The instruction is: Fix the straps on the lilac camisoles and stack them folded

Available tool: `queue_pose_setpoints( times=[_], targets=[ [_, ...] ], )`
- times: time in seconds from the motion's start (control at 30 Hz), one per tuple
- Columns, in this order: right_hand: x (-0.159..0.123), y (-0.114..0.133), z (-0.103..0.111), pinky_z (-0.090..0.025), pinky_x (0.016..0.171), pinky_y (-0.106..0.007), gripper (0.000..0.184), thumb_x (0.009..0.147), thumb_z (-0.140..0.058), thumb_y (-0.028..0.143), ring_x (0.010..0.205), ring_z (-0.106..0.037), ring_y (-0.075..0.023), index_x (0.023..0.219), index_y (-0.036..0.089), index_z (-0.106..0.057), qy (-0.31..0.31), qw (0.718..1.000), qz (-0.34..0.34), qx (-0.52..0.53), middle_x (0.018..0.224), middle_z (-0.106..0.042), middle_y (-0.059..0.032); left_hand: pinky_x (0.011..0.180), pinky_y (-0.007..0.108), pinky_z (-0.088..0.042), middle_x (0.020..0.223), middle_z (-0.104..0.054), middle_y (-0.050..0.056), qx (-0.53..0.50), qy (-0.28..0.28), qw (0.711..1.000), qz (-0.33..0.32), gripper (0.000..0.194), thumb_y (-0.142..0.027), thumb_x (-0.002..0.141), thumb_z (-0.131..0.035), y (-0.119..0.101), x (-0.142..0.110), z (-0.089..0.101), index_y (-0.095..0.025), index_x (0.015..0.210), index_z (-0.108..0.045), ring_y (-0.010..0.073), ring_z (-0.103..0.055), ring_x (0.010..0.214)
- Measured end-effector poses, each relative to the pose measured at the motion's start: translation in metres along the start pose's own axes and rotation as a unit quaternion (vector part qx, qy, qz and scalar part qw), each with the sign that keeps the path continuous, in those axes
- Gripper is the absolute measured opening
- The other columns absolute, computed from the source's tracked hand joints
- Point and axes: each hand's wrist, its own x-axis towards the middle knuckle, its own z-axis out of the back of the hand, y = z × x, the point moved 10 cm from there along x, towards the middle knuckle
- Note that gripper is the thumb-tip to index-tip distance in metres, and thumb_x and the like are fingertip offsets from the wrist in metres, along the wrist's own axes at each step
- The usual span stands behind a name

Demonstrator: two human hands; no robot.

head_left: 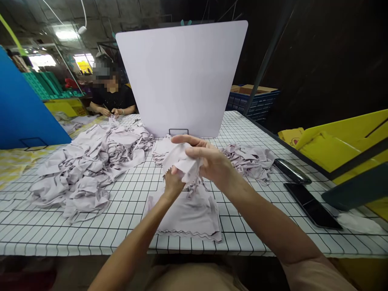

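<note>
"Leftmost?"

"A fabric pile (87,157) on the tabletop (75,240). Then the left hand (174,184) pinches the pale cloth (179,161) above a flat stack (190,218); the right hand's (214,161) half-curled fingers grip it too."

"The step?"

"Probably straightening one piece; the next move likely calls for gentle spreading."

the cloth (177,157) is pale lilac, the tablecloth (127,228) white with a black grid, one panel (27,105) blue.

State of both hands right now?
Left hand: closed, holding the lower part of a pale lilac fabric piece.
Right hand: closed, holding the same fabric piece higher up.
</note>
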Motion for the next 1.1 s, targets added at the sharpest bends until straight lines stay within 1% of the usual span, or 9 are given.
queue_pose_setpoints(
  times=[0.1, 0.27, 0.4, 0.5, 0.73, 0.87, 0.97, 1.03, 1.1],
  targets=[
    [-0.005, 0.003, 0.035, -0.061, 0.064, -0.027, 0.026, 0.079, -0.075, 0.025, 0.072, -0.068, -0.0129, 0.104, 0.024, -0.074, -0.082, 0.997, 0.015, -0.001, 0.085, -0.071, 0.0018, 0.101, 0.05, -0.043, 0.138, -0.057, 0.017, 0.082, 0.026, 0.996, -0.005, 0.061, -0.037, 0.084, -0.065, -0.003, 0.003, 0.004, -0.025, 0.141, -0.048, 0.0379, -0.048, 0.132],
    [-0.076, 0.009, 0.168, -0.062, 0.066, -0.028, 0.018, 0.077, -0.074, 0.018, 0.07, -0.065, -0.0133, 0.095, 0.021, -0.075, -0.331, 0.94, 0.019, -0.082, 0.085, -0.071, -0.0011, 0.084, 0.038, -0.049, 0.109, -0.072, 0.016, 0.159, 0.192, 0.968, -0.018, 0.04, -0.036, 0.085, -0.063, -0.017, 0.008, -0.015, -0.018, 0.121, -0.065, 0.0331, -0.066, 0.1],
    [-0.162, 0.034, 0.254, -0.062, 0.067, -0.03, 0.017, 0.076, -0.073, 0.02, 0.075, -0.068, -0.0172, 0.092, 0.024, -0.075, -0.478, 0.865, 0.048, -0.146, 0.085, -0.072, -0.0033, 0.066, 0.03, -0.045, 0.075, -0.07, 0.008, 0.123, 0.262, 0.952, -0.1, 0.04, -0.059, 0.086, -0.059, -0.072, 0.024, -0.055, -0.021, 0.088, -0.072, 0.0251, -0.063, 0.069],
    [-0.216, 0.059, 0.284, -0.061, 0.065, -0.032, 0.017, 0.072, -0.075, 0.024, 0.074, -0.068, -0.0187, 0.089, 0.022, -0.075, -0.532, 0.824, 0.079, -0.179, 0.083, -0.073, -0.0051, 0.066, 0.029, -0.042, 0.062, -0.062, 0.002, 0.091, 0.274, 0.939, -0.188, 0.023, -0.047, 0.079, -0.073, -0.116, 0.032, -0.088, -0.024, 0.077, -0.069, 0.0215, -0.057, 0.061],
    [-0.285, 0.016, 0.3, -0.056, 0.058, -0.033, 0.024, 0.058, -0.085, 0.025, 0.063, -0.061, -0.0167, 0.076, 0.013, -0.076, -0.536, 0.792, -0.103, -0.273, 0.071, -0.069, -0.0076, 0.066, 0.032, -0.041, 0.058, -0.057, 0.004, 0.182, 0.342, 0.894, -0.224, 0.029, -0.011, 0.091, -0.048, -0.104, 0.0, -0.166, -0.02, 0.069, -0.064, 0.0208, -0.056, 0.06],
    [-0.284, 0.003, 0.276, -0.059, 0.077, -0.04, 0.017, 0.066, -0.079, 0.021, 0.084, -0.065, -0.0229, 0.082, 0.018, -0.076, -0.53, 0.759, -0.06, -0.372, 0.085, -0.068, -0.0074, 0.065, 0.032, -0.041, 0.074, -0.063, 0.009, 0.225, 0.37, 0.875, -0.217, 0.028, -0.009, 0.092, -0.045, -0.092, -0.013, -0.18, -0.018, 0.076, -0.066, 0.0211, -0.059, 0.066],
    [-0.233, -0.013, 0.222, -0.056, 0.093, -0.043, 0.018, 0.083, -0.059, 0.015, 0.101, -0.066, -0.0242, 0.092, 0.021, -0.075, -0.355, 0.773, 0.014, -0.526, 0.101, -0.07, -0.0083, 0.067, 0.034, -0.043, 0.097, -0.066, 0.013, 0.275, 0.38, 0.853, -0.23, 0.027, -0.014, 0.095, -0.044, -0.092, -0.02, -0.181, -0.017, 0.085, -0.069, 0.0234, -0.062, 0.077],
    [-0.202, -0.05, 0.193, -0.056, 0.091, -0.039, 0.03, 0.086, -0.047, 0.007, 0.098, -0.068, -0.0212, 0.094, 0.02, -0.073, -0.21, 0.793, -0.024, -0.571, 0.101, -0.073, -0.0069, 0.068, 0.034, -0.044, 0.106, -0.065, 0.014, 0.315, 0.391, 0.832, -0.237, 0.028, -0.015, 0.097, -0.043, -0.091, -0.027, -0.181, -0.017, 0.091, -0.07, 0.0246, -0.063, 0.084],
    [-0.188, -0.08, 0.19, -0.055, 0.091, -0.036, 0.032, 0.086, -0.046, 0.003, 0.098, -0.069, -0.0201, 0.097, 0.019, -0.072, -0.15, 0.762, -0.1, -0.622, 0.103, -0.073, -0.0072, 0.07, 0.034, -0.045, 0.113, -0.064, 0.016, 0.336, 0.397, 0.821, -0.237, 0.029, -0.015, 0.097, -0.043, -0.091, -0.033, -0.177, -0.017, 0.093, -0.071, 0.0259, -0.064, 0.089]
  ],
)
